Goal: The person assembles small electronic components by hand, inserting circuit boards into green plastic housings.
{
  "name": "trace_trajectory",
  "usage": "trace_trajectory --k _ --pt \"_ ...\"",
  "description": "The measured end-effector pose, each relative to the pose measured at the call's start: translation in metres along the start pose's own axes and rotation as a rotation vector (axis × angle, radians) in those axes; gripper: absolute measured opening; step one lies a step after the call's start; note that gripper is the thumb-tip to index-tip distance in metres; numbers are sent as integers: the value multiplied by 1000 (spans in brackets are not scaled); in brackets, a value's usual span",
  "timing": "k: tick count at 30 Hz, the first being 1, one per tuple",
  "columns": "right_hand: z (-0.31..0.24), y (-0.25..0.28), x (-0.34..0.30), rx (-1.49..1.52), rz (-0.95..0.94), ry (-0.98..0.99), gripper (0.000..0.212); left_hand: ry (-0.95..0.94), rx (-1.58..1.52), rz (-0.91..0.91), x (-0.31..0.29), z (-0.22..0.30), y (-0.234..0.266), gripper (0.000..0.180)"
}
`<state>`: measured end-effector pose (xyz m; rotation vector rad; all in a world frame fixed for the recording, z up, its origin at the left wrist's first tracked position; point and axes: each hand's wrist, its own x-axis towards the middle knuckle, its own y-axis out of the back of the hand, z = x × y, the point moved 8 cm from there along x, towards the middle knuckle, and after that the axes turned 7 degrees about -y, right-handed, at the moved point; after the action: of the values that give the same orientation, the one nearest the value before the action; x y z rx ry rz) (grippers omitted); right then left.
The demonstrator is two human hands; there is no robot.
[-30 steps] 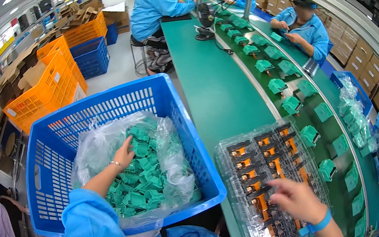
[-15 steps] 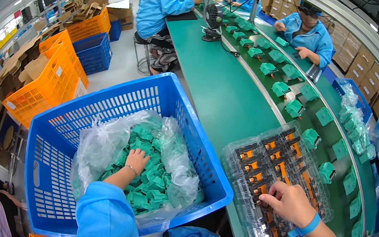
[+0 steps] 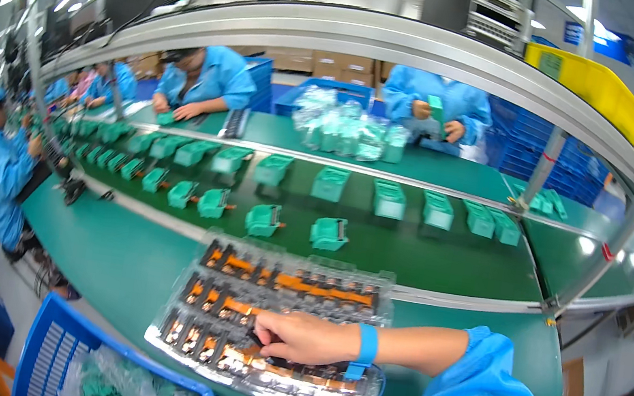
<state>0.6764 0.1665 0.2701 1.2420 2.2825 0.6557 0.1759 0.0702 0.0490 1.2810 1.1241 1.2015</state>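
Note:
My right hand [image 3: 304, 339], with a blue wrist strap [image 3: 365, 344], is over a clear plastic tray [image 3: 267, 391] at the table's near edge. Its fingers are curled and pressed together at the tray's middle; what they hold, if anything, is hidden. Rows of small black parts with orange strips [image 3: 324, 289] fill the tray's pockets. My left hand is out of view. At the lower left is a blue crate [image 3: 55, 335] with clear plastic bags and green plastic housings [image 3: 109, 392] inside, partly cut off by the picture's edge.
Beyond the tray, a dark green conveyor [image 3: 423, 259] carries several green housings [image 3: 330, 184] in two rows. A metal frame [image 3: 342, 30] spans above it. Across the line are co-workers in blue, one holding a green piece [image 3: 435, 107], and bagged green parts [image 3: 343, 132]. A yellow bin [image 3: 588, 87] sits upper right.
The view has swung to the right, toward the conveyor. My left hand, earlier among the green housings in the crate, has left the view. My right hand stays over the tray, fingers curled.

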Motion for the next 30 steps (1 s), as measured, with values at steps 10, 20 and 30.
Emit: trace_trajectory --k 10,20,30 --pt "54 20 23 867 115 21 16 499 -1185 599 31 58 164 40" --pt "99 32 35 1284 284 47 26 48 -2326 -436 136 333 166 37" --pt "78 77 -18 788 816 246 26 -126 -1994 -51 145 374 173 67"
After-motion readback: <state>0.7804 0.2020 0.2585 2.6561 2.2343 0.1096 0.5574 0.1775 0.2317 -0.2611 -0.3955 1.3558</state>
